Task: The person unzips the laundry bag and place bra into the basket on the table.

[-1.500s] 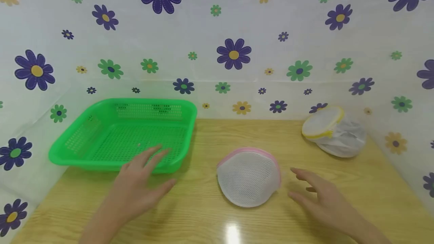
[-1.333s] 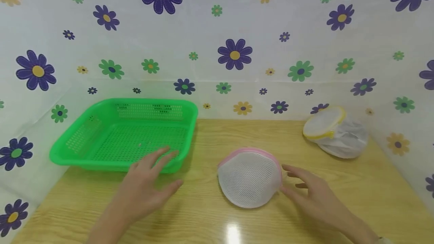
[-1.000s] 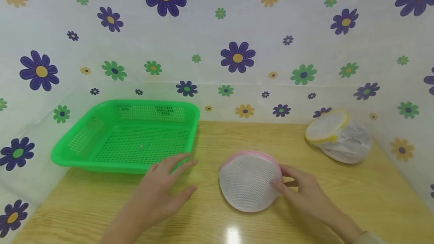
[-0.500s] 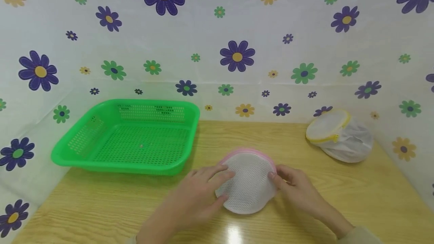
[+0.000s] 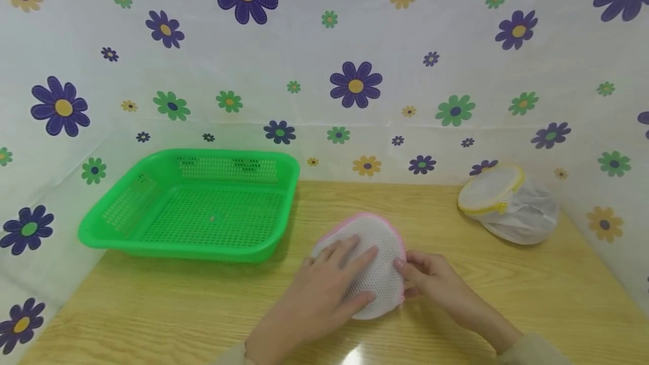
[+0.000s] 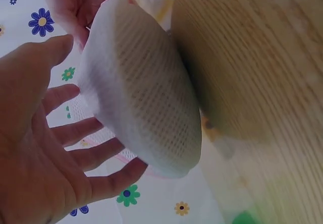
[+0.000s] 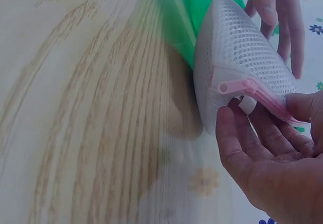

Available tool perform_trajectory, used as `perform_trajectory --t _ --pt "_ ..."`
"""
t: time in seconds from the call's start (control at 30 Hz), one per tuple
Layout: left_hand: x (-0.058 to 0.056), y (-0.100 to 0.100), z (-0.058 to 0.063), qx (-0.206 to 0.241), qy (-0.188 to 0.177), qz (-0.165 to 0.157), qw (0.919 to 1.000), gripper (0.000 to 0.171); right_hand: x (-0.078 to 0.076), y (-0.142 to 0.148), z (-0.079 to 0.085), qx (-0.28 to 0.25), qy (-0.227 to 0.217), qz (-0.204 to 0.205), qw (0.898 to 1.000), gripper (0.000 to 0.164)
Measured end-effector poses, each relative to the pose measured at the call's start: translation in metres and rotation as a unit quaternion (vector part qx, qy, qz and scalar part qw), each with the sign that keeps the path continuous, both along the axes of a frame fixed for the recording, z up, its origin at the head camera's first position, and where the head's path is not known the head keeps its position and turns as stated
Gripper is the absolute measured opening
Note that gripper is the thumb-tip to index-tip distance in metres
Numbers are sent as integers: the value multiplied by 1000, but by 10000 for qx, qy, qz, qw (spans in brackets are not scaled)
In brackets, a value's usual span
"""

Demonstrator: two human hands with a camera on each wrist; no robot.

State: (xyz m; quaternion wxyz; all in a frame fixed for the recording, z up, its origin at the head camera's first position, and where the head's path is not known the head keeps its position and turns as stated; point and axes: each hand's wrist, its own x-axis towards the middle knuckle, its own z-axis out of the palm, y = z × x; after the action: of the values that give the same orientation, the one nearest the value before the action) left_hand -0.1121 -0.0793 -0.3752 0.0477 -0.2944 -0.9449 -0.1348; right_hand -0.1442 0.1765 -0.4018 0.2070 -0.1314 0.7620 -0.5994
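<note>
A white mesh laundry bag (image 5: 377,261) with a pink zipper edge sits on the wooden table in front of me. My left hand (image 5: 319,292) lies over its left side, fingers spread and mostly straight on the mesh. At the opposite edge, my right hand (image 5: 446,292) pinches the pink trim between thumb and fingers. In the right wrist view, the pink zipper pull (image 7: 234,86) shows at the bag's corner, close to the right fingers. The left wrist view shows the bag's rounded side (image 6: 146,88) by the left fingertips.
A green plastic basket (image 5: 172,249) with perforated sides stands at the back left. Another white bag with a yellow zipper (image 5: 527,210) lies at the back right. A flower-patterned sheet (image 5: 324,49) hangs behind the wooden table (image 5: 152,308).
My left hand has moved right from beside the basket onto the bag. The right hand has reached the bag's right edge and gripped it. The bag has turned and shifted slightly left.
</note>
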Motion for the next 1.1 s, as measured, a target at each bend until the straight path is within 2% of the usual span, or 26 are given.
perform_trajectory --t 0.13,0.2,0.27,0.37,0.43,0.5,0.6,0.77,0.83,0.93,1.0,1.1 --pt "-4 8 -6 -209 184 163 9995 61 0 -1 -1 173 109 -140 9997 52" --pt "-8 12 -7 -312 283 225 9989 60 1 0 0 457 432 -333 9975 50" --pt "-12 15 -7 -355 289 291 9985 59 3 2 2 909 864 -618 9902 45" --pt "-18 19 -7 -399 142 392 9983 58 6 6 5 1641 1625 -910 9687 29" --pt "-21 21 -6 -407 -9 448 9982 58 9 8 6 2001 2096 -935 9525 17" --pt "-24 22 -6 -408 -160 480 9979 58 13 10 6 2162 2595 -823 9376 8" --pt "-28 24 -5 -415 -351 511 9972 59 19 13 3 2117 3122 -439 9251 7" --pt "-32 26 -1 -527 -595 526 9954 62 24 12 -4 2072 3579 284 9100 7" --pt "-34 26 0 -582 -690 520 9946 65 24 10 -8 2174 3852 410 8959 6" --pt "-36 27 1 -633 -821 502 9933 67 24 6 -11 2363 4308 415 8700 4" --pt "-37 27 2 -647 -905 501 9925 68 23 4 -12 2514 4475 356 8575 5" --pt "-38 28 2 -660 -1003 500 9915 68 23 3 -12 2623 4524 267 8520 7"
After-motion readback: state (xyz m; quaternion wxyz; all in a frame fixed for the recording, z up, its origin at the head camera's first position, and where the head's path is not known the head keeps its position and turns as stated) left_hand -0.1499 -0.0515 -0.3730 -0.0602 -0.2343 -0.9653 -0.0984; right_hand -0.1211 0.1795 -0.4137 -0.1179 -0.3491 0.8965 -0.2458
